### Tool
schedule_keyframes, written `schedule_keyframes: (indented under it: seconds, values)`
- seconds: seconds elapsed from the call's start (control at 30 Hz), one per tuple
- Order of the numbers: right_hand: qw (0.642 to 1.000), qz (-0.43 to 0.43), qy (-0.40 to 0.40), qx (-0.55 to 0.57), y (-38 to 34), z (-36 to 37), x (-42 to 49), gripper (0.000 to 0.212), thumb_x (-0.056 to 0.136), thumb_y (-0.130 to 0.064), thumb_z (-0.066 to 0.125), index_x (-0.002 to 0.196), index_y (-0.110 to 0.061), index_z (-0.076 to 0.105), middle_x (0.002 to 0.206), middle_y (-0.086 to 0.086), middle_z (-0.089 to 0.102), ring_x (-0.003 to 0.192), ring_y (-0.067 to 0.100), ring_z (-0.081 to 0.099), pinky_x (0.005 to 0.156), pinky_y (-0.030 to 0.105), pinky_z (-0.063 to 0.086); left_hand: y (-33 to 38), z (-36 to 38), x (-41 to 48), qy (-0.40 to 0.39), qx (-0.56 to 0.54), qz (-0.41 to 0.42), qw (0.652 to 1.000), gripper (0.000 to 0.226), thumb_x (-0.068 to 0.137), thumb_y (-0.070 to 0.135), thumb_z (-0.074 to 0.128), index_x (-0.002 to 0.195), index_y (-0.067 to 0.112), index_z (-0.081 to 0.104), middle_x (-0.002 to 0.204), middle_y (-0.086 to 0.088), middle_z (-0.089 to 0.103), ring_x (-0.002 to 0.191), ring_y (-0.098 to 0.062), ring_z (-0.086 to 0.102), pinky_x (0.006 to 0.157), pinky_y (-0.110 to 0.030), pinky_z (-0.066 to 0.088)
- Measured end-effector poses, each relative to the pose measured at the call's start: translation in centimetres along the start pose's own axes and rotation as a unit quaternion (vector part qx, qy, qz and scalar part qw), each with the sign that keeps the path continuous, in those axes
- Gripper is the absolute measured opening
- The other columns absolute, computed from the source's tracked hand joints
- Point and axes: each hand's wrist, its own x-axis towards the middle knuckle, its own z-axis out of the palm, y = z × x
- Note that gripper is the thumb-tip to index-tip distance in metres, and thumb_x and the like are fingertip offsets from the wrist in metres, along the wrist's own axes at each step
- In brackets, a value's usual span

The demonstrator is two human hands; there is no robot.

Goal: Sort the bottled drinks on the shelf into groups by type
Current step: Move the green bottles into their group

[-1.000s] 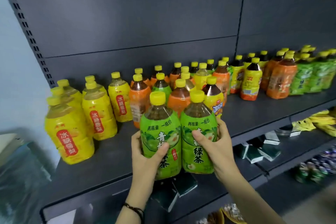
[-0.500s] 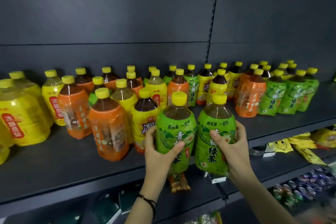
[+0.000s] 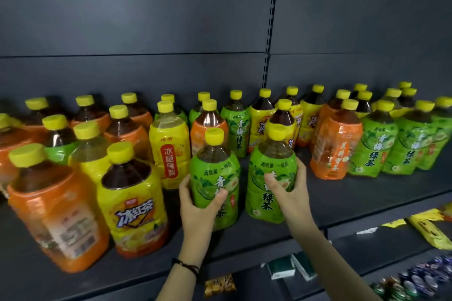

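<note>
I hold two green-label tea bottles with yellow caps, upright, near the front of the dark shelf point(image 3: 367, 203). My left hand point(image 3: 195, 205) grips the left green bottle point(image 3: 215, 173) from its lower left. My right hand point(image 3: 288, 188) wraps the right green bottle point(image 3: 269, 166) from the right side. A group of green-label bottles point(image 3: 374, 146) stands at the right of the shelf, beside an orange-label bottle point(image 3: 335, 144). Mixed orange-label bottles point(image 3: 56, 210) and yellow-label bottles point(image 3: 134, 205) crowd the left half.
A yellow pear-drink bottle point(image 3: 170, 144) stands just behind my left hand. More mixed bottles line the back row. Bare shelf lies between the held bottles and the right group. Lower shelves hold small dark boxes point(image 3: 291, 266), yellow packets point(image 3: 430, 227) and cans point(image 3: 415, 281).
Both hands have carried the two green bottles rightward along the shelf, toward the green group. The view has panned right, and the big yellow bottles at the far left are out of frame.
</note>
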Motion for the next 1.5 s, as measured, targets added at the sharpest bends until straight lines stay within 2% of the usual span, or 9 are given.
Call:
schedule_keyframes:
  seconds: [0.23,0.5,0.67,0.77,0.87,1.07,1.3,1.4,1.5]
  values:
    - [0.988,-0.003,-0.013,-0.154,1.4,2.0,4.8,0.113,0.053,-0.076,0.058,0.147,-0.027,0.02,0.145,-0.004,0.016,0.138,0.014,0.01,0.114,0.04,0.02,-0.1,0.9,0.7,0.02,0.015,-0.011,1.0,0.074,0.054,0.049,0.086,0.106,0.058,0.034,0.112,0.023,0.049,0.099,0.005,0.053,0.078,-0.027,0.048]
    - [0.982,-0.072,-0.08,-0.156,2.3,0.9,7.6,0.091,0.065,-0.073,0.06,0.143,-0.036,0.031,0.136,-0.012,0.028,0.132,0.005,0.019,0.113,0.035,0.024,-0.7,3.5,0.2,0.037,0.031,-0.005,0.999,0.083,0.036,0.061,0.08,0.108,0.056,0.039,0.112,0.017,0.057,0.094,0.007,0.061,0.067,-0.02,0.053]
    - [0.993,-0.059,0.028,-0.1,3.1,-5.4,11.0,0.071,0.07,-0.059,0.07,0.133,-0.042,0.041,0.132,-0.006,0.033,0.126,0.019,0.035,0.105,0.044,0.04,-1.0,5.7,-0.6,0.035,0.038,0.004,0.999,0.09,0.03,0.077,0.077,0.108,0.056,0.04,0.103,0.025,0.064,0.093,0.01,0.062,0.068,-0.016,0.053]
    - [0.993,0.012,-0.103,-0.053,3.3,-6.9,14.6,0.093,0.073,-0.043,0.076,0.148,-0.038,0.02,0.15,-0.004,0.03,0.137,0.018,0.033,0.111,0.039,0.035,-1.0,6.5,-0.8,0.033,0.044,0.004,0.998,0.089,0.029,0.079,0.076,0.106,0.057,0.039,0.094,0.038,0.063,0.09,0.013,0.062,0.065,-0.011,0.051]
    - [0.98,0.055,-0.19,-0.014,4.0,-6.6,15.6,0.098,0.071,-0.048,0.074,0.15,-0.039,0.016,0.152,-0.008,0.031,0.138,0.013,0.033,0.108,0.034,0.036,-1.2,6.8,-0.9,0.032,0.04,0.0,0.999,0.089,0.03,0.077,0.078,0.108,0.058,0.04,0.101,0.027,0.066,0.095,0.006,0.064,0.068,-0.016,0.053]
    - [0.993,0.021,-0.056,-0.104,4.8,-3.9,15.3,0.094,0.063,-0.048,0.081,0.133,-0.043,0.019,0.144,-0.002,0.031,0.135,0.022,0.028,0.111,0.052,0.03,-1.5,7.4,-1.2,0.029,0.03,-0.002,0.999,0.092,0.029,0.074,0.081,0.111,0.054,0.042,0.101,0.024,0.068,0.095,0.003,0.065,0.068,-0.016,0.053]
    - [0.989,0.027,-0.065,-0.13,3.8,-3.0,15.7,0.092,0.07,-0.047,0.078,0.139,-0.032,0.019,0.146,0.007,0.026,0.136,0.029,0.024,0.11,0.052,0.031,-1.7,8.0,-1.1,0.032,0.032,-0.004,0.999,0.095,0.032,0.071,0.082,0.115,0.048,0.041,0.102,0.021,0.07,0.096,-0.001,0.066,0.07,-0.018,0.053]
    - [0.992,-0.063,-0.058,-0.089,2.7,-4.4,12.5,0.069,0.079,-0.044,0.072,0.137,-0.035,0.035,0.14,-0.003,0.032,0.13,0.016,0.027,0.102,0.036,0.034,-1.7,8.2,-1.0,0.022,0.027,-0.008,0.999,0.096,0.032,0.07,0.083,0.116,0.049,0.041,0.102,0.022,0.07,0.098,-0.002,0.066,0.07,-0.02,0.054]
    - [0.979,-0.086,-0.181,-0.027,1.8,-5.0,9.3,0.036,0.088,-0.047,0.058,0.122,-0.05,0.048,0.126,-0.017,0.043,0.12,0.004,0.045,0.096,0.024,0.042,-2.0,9.0,-0.8,0.006,0.02,-0.007,1.0,0.095,0.037,0.068,0.083,0.119,0.049,0.04,0.107,0.021,0.069,0.102,-0.004,0.066,0.073,-0.022,0.054]
